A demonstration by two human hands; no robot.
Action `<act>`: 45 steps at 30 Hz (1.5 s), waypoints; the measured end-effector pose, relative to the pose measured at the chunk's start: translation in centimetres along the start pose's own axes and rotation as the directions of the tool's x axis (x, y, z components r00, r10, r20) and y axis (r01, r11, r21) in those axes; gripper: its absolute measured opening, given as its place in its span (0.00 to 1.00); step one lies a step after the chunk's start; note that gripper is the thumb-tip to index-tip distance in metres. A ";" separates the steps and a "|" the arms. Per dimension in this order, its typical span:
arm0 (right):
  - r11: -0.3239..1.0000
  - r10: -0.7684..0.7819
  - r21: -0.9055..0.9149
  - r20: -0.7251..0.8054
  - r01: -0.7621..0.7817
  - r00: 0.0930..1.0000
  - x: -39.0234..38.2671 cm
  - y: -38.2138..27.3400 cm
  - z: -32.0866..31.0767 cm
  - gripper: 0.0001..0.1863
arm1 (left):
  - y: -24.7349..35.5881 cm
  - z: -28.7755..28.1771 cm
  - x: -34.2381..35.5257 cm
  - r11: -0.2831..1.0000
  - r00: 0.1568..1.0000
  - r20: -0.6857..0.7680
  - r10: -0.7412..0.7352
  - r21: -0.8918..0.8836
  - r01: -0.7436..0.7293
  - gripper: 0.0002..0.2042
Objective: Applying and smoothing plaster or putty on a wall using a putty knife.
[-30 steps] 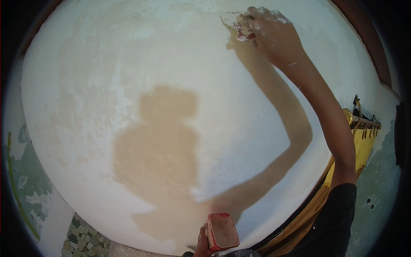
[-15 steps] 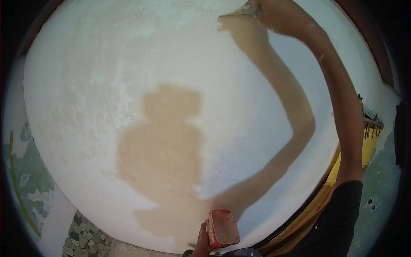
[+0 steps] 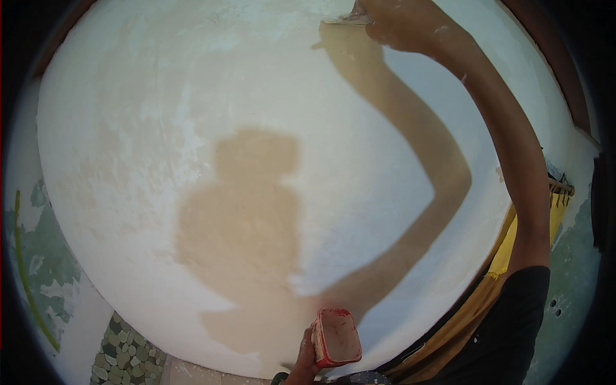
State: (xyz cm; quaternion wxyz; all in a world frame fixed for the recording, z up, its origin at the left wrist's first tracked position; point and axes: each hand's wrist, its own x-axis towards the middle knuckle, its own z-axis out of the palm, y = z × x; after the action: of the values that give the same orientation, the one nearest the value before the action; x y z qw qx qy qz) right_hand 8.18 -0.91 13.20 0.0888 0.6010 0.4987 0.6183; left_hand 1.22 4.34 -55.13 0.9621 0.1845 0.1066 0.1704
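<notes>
At the top of the view, my right hand (image 3: 403, 27) is closed around a putty knife (image 3: 344, 20). Its thin blade lies at the pale plastered wall (image 3: 372, 212), with the arm stretched up along the right. Low in the middle, my left hand (image 3: 307, 354) grips a red rectangular tub (image 3: 320, 345) by its left side. Inside the tub is whitish filler, some of it smeared over the rim. The left fingers behind the tub are mostly hidden. Shadows of my head and right arm fall across the wall.
A yellow and brown cloth (image 3: 504, 253) hangs at the right below a rod (image 3: 561, 186). Patchy green wall (image 3: 48, 256) shows at the left, beside a pebble-patterned floor strip (image 3: 125, 353). Dark brown trim (image 3: 564, 70) edges the upper right.
My right hand and the putty knife have shifted a little left along the wall, and the arm's shadow with them. The tub in my left hand has risen slightly.
</notes>
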 end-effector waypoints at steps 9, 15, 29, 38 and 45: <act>0.877 -0.169 0.292 -0.554 0.381 0.815 -0.1 4.2 5.1 0.07 | -0.7 0.3 0.6 1.000 1.000 -0.021 -0.003 0.006 0.003 0.32; 0.987 0.160 0.070 -0.403 -0.144 0.901 -2.7 3.1 10.8 0.11 | -1.0 0.5 0.1 0.999 0.999 0.026 0.038 -0.025 -0.037 0.33; 0.827 -0.171 0.427 -0.430 0.366 0.887 -1.7 9.4 2.5 0.10 | -0.7 6.5 -2.5 0.998 0.999 0.015 0.051 -0.042 -0.050 0.34; 0.971 0.077 0.234 -0.158 -0.038 0.984 -6.5 1.1 5.9 0.19 | 0.3 6.3 -3.8 0.982 0.995 0.101 -0.013 -0.184 0.032 0.31; 0.756 -0.117 0.653 0.069 0.044 0.991 2.2 7.1 -1.5 0.10 | 1.0 2.8 -1.8 0.989 0.989 0.021 -0.149 -0.004 0.149 0.34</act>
State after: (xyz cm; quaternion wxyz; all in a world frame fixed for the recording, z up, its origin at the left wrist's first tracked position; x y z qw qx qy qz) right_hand 9.80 -3.58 20.11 -0.0725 0.6041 0.7021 0.3699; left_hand 0.03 3.69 -51.98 0.9736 0.1752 0.1098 0.0967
